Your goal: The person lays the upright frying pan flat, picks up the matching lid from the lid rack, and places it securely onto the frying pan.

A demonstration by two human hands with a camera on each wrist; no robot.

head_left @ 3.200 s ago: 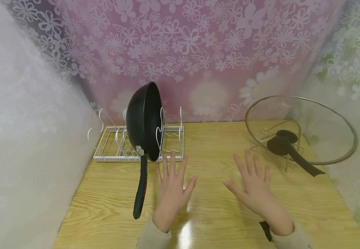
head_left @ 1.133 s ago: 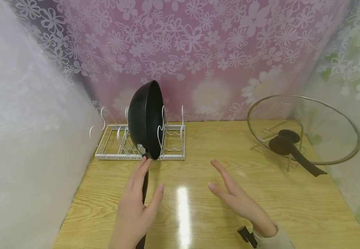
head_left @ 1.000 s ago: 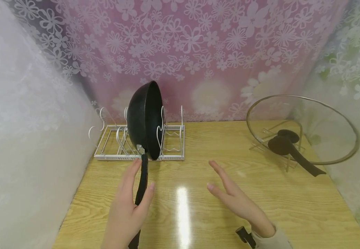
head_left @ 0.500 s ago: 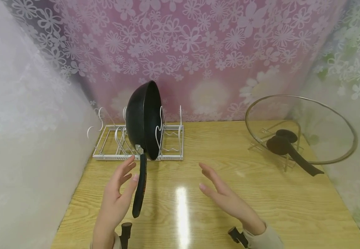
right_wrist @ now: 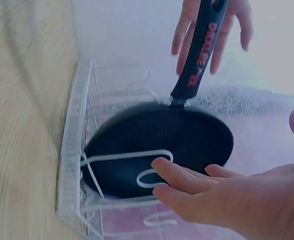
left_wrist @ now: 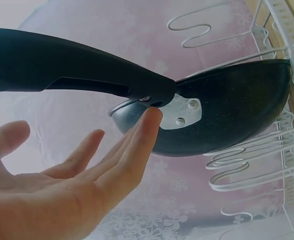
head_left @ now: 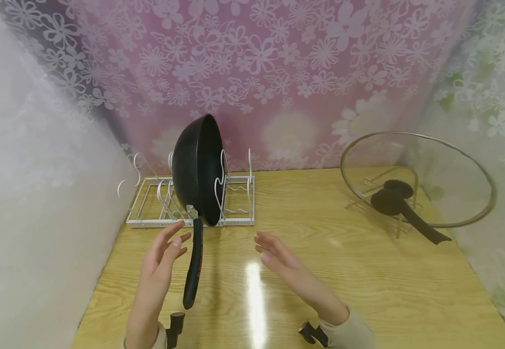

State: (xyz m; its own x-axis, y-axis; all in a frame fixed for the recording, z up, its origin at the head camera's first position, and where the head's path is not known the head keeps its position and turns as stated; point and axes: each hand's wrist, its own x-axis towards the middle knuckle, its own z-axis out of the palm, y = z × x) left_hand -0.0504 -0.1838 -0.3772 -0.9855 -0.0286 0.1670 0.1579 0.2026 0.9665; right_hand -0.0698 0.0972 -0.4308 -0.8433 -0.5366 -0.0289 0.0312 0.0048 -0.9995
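A black wok (head_left: 188, 169) stands on edge in a white wire rack (head_left: 240, 222), its open side facing right. Its long black handle (head_left: 194, 266) juts toward me. Just left of the handle, my left hand (head_left: 158, 264) has its fingers slightly bent and holds nothing; in the left wrist view a fingertip appears very close to the handle's base, and I cannot tell whether it touches. My right hand (head_left: 287, 266) hovers to the right of the handle, fingers loosely extended, holding nothing. The right wrist view shows the wok (right_wrist: 162, 135) beyond the right hand (right_wrist: 227, 195).
On the right, a glass lid with a metal rim (head_left: 492, 194) and a black knob (head_left: 385, 201) leans on a small wire stand (head_left: 398, 232). A pink flowered curtain (head_left: 278, 72) hangs behind the wooden table (head_left: 366, 291). Pale sheets flank both sides.
My left hand has moved from over the handle to its left side. My right hand has shifted left, closer to the handle. Wok, rack and lid keep their places.
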